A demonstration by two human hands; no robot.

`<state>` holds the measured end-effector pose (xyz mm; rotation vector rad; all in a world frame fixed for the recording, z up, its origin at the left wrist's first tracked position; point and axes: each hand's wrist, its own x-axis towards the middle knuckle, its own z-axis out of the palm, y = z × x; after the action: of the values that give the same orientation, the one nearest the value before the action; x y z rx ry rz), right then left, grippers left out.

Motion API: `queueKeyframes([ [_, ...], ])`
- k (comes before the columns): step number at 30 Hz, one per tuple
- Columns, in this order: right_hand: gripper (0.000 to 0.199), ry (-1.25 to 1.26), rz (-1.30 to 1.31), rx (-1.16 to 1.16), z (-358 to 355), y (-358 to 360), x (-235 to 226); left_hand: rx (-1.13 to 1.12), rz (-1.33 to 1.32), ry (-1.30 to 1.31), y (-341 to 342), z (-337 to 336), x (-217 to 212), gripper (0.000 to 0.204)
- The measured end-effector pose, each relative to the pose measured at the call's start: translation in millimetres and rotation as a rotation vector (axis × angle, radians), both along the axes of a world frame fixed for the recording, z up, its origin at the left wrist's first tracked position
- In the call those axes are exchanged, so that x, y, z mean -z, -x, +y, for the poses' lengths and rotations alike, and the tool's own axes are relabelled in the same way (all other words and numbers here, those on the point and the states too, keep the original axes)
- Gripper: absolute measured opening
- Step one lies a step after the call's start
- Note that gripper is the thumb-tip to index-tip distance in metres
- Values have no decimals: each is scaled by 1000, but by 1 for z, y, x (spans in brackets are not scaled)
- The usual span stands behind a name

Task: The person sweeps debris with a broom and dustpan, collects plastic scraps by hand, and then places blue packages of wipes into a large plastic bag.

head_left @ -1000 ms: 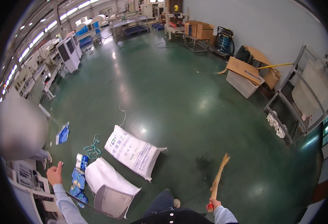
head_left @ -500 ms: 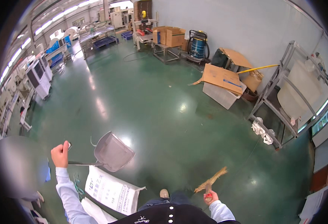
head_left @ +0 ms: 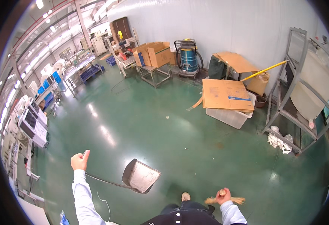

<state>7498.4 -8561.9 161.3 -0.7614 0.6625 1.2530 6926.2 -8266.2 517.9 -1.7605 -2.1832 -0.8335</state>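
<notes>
My left hand (head_left: 80,160) is closed round the handle of a long-handled dustpan (head_left: 142,177), out to the left. The grey metal pan hangs over or rests on the green floor, its scoop facing up; I cannot tell if it touches. Low on the right, my right hand (head_left: 224,196) grips a straw broom (head_left: 238,200) by its handle, whose round end points up at me. The bristles fan out to both sides behind that hand. Small white scraps (head_left: 186,149) lie on the floor ahead.
Flattened cardboard (head_left: 224,92) covers a translucent plastic bin (head_left: 230,118) at the right. Beyond it stand a metal frame rack (head_left: 301,80), white crumpled material (head_left: 278,140), a blue drum vacuum (head_left: 188,60) and a cart with cardboard boxes (head_left: 158,56). Machines (head_left: 33,122) line the left side.
My view has swung up and to the left. The white printed sack beside the dustpan has left the picture. The broom has turned, its bristles now lying sideways behind my right hand.
</notes>
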Motion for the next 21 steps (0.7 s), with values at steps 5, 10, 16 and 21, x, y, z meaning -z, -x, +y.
queueKeyframes([
  [5, 25, -155, 192, -20, 200, -52, -29, 63, -18, 72, -63, 151, -3, 61],
  [10, 32, -319, 290, -40, 411, -92, -53, 199, -17, 108, -131, 336, 29, 53],
  [16, 42, -432, 348, -146, 638, -157, -97, 396, 188, 414, -253, 577, 55, 55],
  [21, 46, -448, 290, -148, 800, -193, -145, 744, 346, 790, -350, 788, 68, 55],
])
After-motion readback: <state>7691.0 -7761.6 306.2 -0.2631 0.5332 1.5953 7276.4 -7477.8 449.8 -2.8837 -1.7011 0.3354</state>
